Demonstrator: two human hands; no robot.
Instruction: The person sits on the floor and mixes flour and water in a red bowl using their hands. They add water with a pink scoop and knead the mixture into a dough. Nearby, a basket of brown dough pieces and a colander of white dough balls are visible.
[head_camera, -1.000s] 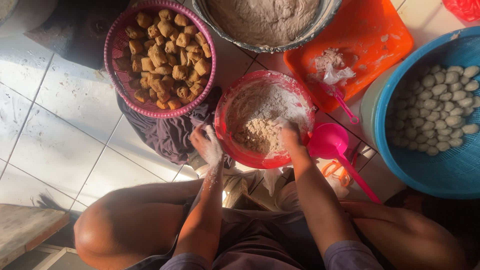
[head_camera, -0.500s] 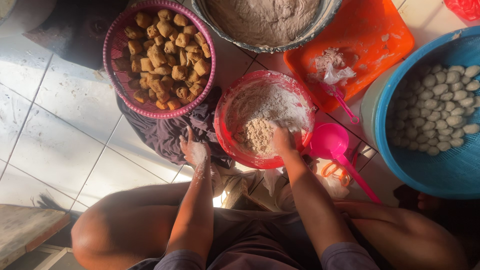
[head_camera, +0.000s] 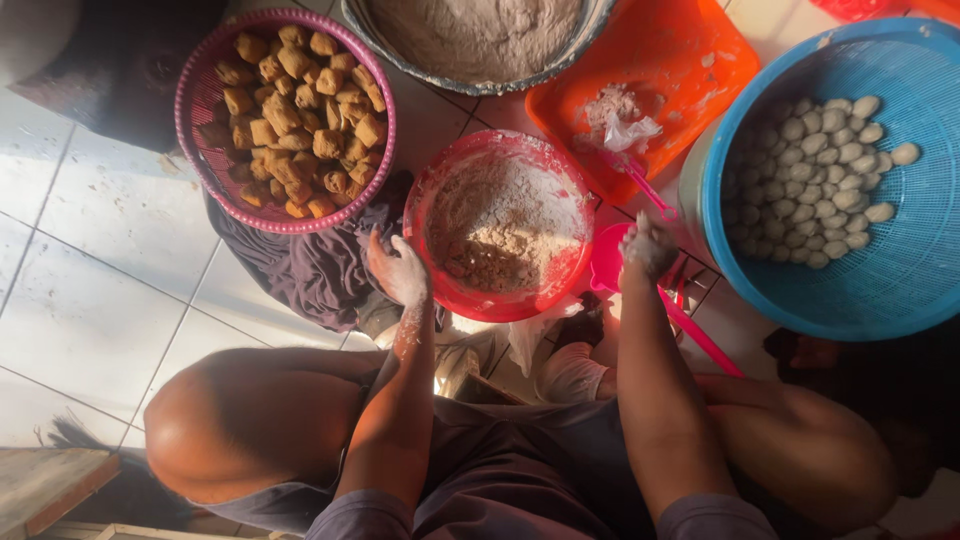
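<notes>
Both arms reach up toward twelve o'clock. The left hand is dusty white, fingers loosely curled. The right hand is bunched, at two o'clock.

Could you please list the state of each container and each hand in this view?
Red bowl: partly filled with floury crumbly mix.
Pink basket: full of browned fried chunks.
Blue basket: holds pale round balls on one side.
Grey metal basin: filled with greyish dough or flour.
Orange tray: dusted with flour, a small plastic bag on it.
Left hand: floured, on the red bowl's rim.
Right hand: floured, over the pink scoop.
</notes>
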